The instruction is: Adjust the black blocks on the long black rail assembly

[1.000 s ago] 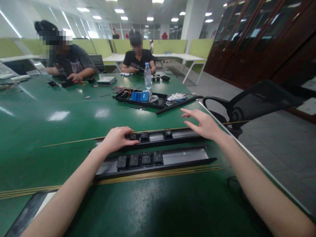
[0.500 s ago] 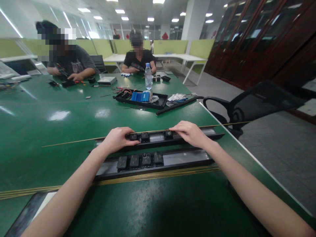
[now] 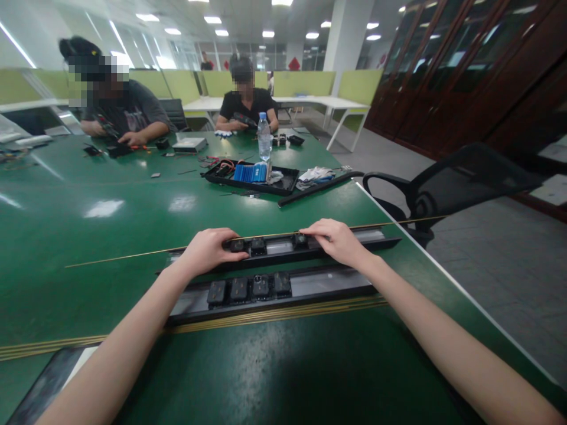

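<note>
A long thin brass rod (image 3: 119,257) lies lengthwise along the farther black channel strip (image 3: 283,258), sticking out past both its ends. Three black square blocks show in that strip. My left hand (image 3: 208,251) is closed around the leftmost block (image 3: 238,245), thumb in front and fingers behind, the rod running under the fingertips. With thumb and fingertips, my right hand (image 3: 334,239) pinches the rod just beside the rightmost block (image 3: 301,240). Nearer to me lies a second channel strip (image 3: 332,283) holding several black blocks (image 3: 239,289), untouched. More brass rods (image 3: 248,321) lie along its front edge.
Farther back are a black tray (image 3: 283,180) with a blue finned part, a water bottle (image 3: 264,139), gloves (image 3: 315,177) and a black strip (image 3: 319,190). Two people work across the green table (image 3: 110,224). An office chair (image 3: 460,183) stands at right.
The view has shifted slightly. The rod's left end reaches a little farther left than before. Both hands keep nearly the same hold.
</note>
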The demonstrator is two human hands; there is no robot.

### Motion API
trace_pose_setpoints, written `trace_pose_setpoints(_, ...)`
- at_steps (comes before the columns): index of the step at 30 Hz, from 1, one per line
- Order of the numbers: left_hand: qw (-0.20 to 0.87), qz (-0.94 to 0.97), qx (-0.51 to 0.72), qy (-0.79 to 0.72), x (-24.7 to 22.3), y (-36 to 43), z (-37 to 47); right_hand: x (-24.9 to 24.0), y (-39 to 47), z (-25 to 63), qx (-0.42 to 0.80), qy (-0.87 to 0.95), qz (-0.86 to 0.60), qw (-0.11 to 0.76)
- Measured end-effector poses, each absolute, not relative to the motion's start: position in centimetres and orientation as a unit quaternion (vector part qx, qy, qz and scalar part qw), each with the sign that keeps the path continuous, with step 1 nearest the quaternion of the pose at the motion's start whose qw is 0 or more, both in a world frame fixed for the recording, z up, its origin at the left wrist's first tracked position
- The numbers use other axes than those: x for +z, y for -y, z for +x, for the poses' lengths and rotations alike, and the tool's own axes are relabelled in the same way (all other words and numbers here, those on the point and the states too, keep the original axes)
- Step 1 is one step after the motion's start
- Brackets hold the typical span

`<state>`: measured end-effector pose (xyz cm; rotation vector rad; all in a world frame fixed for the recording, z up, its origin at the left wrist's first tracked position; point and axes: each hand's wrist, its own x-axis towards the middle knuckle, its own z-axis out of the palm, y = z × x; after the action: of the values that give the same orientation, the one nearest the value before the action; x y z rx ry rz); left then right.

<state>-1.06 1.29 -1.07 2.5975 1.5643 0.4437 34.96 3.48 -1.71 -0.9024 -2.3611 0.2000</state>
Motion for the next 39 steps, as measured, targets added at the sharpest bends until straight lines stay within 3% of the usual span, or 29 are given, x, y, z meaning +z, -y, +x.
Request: trace_pose_setpoints(39, 0.079, 0.844, 0.177, -0.499, -1.2, -1.3, -1.0, -0.7, -3.3, 35.2, 0.124, 0.853, -0.414, 0.294)
